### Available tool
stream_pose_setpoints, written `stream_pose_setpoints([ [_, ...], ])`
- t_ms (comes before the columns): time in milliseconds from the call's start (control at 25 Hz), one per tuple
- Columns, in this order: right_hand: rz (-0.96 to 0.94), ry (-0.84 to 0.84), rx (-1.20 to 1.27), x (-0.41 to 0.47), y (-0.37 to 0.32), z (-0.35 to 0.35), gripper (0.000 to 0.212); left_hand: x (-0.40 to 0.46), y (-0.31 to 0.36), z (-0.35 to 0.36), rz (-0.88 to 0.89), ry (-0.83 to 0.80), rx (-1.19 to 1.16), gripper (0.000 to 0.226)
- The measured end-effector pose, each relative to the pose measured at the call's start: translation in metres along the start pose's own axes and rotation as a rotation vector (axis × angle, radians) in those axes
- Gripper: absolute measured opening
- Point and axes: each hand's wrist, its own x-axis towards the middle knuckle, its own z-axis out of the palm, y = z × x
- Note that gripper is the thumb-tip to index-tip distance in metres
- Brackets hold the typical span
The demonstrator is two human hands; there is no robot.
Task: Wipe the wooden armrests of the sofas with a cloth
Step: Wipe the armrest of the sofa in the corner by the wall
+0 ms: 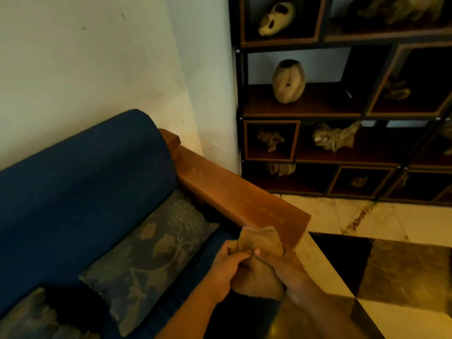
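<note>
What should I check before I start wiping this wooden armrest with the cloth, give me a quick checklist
1. Cloth in hand: ok, both the left hand and right hand grip it.
2. Cloth bunched into a usable pad: not ok, it is crumpled between the hands.
3. Cloth on the armrest: cannot tell, its top edge overlaps the near end.
4. Armrest top free of objects: ok, nothing lies on it.
5. Surface needs wiping: ok, pale spots show near the front end.
6. Cushion clear of the armrest: ok, it lies on the seat beside it.
</note>
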Motion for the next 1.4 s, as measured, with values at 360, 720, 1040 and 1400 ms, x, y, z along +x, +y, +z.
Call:
stream_pose_setpoints([
  [360, -0.180, -0.146, -0.325, 0.277, -0.123, 0.196, 0.057, 0.248, 0.132, -0.139, 0.088, 0.360, -0.154, 0.064],
  [720, -0.594, -0.107, -1.067, 0.489, -0.225, 0.317, 0.042, 0.359, 0.125, -0.186, -0.071, 0.385, -0.032, 0.034],
  [1040, -0.618, -0.033, -0.986, 0.538, -0.193, 0.335, 0.053, 0.357, 0.129, -0.193, -0.188, 0.314, -0.063, 0.030],
  [1400, -0.413, -0.137, -0.860, 0.569, -0.218, 0.358, 0.061, 0.363, 0.132, -0.197, -0.114, 0.321, -0.080, 0.023],
])
